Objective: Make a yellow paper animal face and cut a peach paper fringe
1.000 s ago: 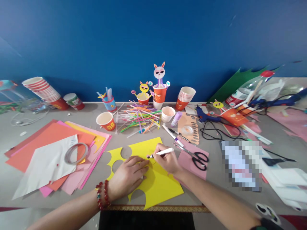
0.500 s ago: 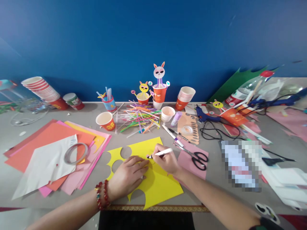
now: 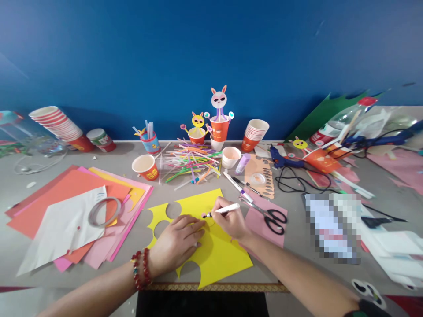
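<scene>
A yellow paper sheet (image 3: 218, 259) with round cut-outs lies on the grey table in front of me. My left hand (image 3: 176, 244), with a red bead bracelet at the wrist, rests flat on the sheet with its fingers stretched out, pressing it down. My right hand (image 3: 231, 220) is closed on a white marker pen (image 3: 224, 210) whose dark tip touches the yellow sheet just beyond my left fingertips.
Black-handled scissors (image 3: 269, 218) lie on pink paper right of my hand. A stack of coloured paper (image 3: 66, 198) with a tape ring (image 3: 105, 210) lies left. Behind are cut straws (image 3: 191, 163), paper cups (image 3: 145, 166), bunny cup figures (image 3: 218, 119), a blue glue gun (image 3: 280, 159) and cables.
</scene>
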A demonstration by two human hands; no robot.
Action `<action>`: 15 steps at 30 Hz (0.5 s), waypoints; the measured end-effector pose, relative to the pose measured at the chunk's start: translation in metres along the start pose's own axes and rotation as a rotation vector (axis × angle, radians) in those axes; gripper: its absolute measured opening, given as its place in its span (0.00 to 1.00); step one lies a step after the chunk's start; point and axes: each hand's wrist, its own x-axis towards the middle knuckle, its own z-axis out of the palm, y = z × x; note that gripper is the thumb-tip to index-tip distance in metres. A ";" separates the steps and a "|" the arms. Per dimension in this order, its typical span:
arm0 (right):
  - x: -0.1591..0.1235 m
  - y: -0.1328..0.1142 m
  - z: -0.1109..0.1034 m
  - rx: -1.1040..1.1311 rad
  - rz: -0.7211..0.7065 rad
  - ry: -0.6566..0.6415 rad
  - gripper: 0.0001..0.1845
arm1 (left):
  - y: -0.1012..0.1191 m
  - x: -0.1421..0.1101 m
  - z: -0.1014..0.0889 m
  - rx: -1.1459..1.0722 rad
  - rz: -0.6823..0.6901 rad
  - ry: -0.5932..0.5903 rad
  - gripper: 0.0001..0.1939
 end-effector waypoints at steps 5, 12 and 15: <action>0.000 0.001 0.000 -0.008 -0.006 -0.021 0.10 | 0.000 0.001 -0.001 0.006 0.007 -0.005 0.14; 0.000 0.002 0.001 -0.007 -0.010 0.008 0.09 | 0.001 0.002 -0.002 0.003 0.009 0.027 0.14; 0.000 0.002 0.001 -0.018 -0.002 0.000 0.09 | 0.001 0.002 -0.002 0.008 0.013 0.026 0.14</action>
